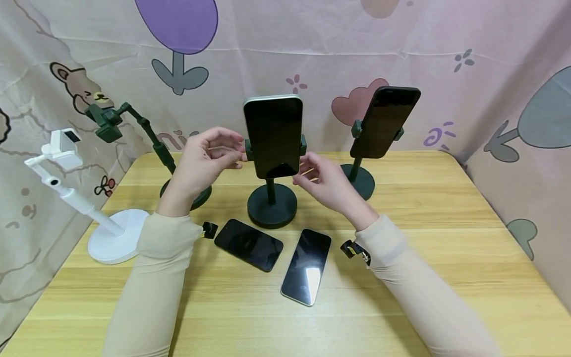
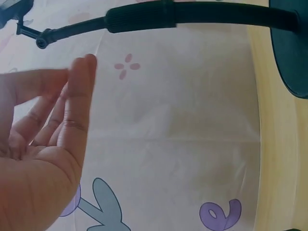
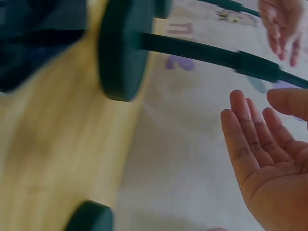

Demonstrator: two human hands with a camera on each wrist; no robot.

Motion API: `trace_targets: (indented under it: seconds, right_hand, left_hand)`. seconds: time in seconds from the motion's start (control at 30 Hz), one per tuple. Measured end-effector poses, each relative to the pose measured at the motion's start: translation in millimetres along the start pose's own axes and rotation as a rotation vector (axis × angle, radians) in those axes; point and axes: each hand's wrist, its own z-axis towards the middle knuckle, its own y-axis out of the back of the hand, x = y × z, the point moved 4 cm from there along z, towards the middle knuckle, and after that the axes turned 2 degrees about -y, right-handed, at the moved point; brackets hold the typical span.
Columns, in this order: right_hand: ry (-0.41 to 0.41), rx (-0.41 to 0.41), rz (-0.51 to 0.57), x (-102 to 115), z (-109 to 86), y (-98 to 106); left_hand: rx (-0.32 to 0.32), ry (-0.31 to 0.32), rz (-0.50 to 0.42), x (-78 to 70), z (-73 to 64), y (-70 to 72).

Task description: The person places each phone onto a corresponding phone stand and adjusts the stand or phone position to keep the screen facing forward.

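A smartphone with a pale edge (image 1: 273, 136) is held upright in the clamp of a dark green phone stand (image 1: 272, 207), tilted slightly. My left hand (image 1: 200, 161) is just left of the clamp, fingers loosely bent and nothing held. In the left wrist view, that hand (image 2: 45, 130) shows a gap to the stand's pole (image 2: 139, 17). My right hand (image 1: 327, 181) is near the phone's lower right edge. In the right wrist view, the right hand (image 3: 264, 154) has its fingers extended, apart from the pole (image 3: 192, 50), with nothing in it.
Another dark green stand holds a black smartphone (image 1: 385, 121) at the right. To the left are a dark green stand with a bare clamp (image 1: 107, 123) and a white stand (image 1: 118, 235). A black smartphone (image 1: 248, 245) and a silver-edged smartphone (image 1: 307, 265) lie on the wooden table (image 1: 446, 223).
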Motion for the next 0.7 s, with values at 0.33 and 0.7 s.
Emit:
trace_targets:
  seconds: [0.33,0.7]
  right_hand:
    - [-0.039,0.121,-0.069,-21.6,15.9,-36.8]
    - [-0.008,0.158,-0.106,-23.7,24.5,-59.6]
  left_hand:
    - [0.111,0.045,0.271,6.5,0.8,-12.3]
    - [0.080,-0.049,0.301,11.1,3.9,-24.8]
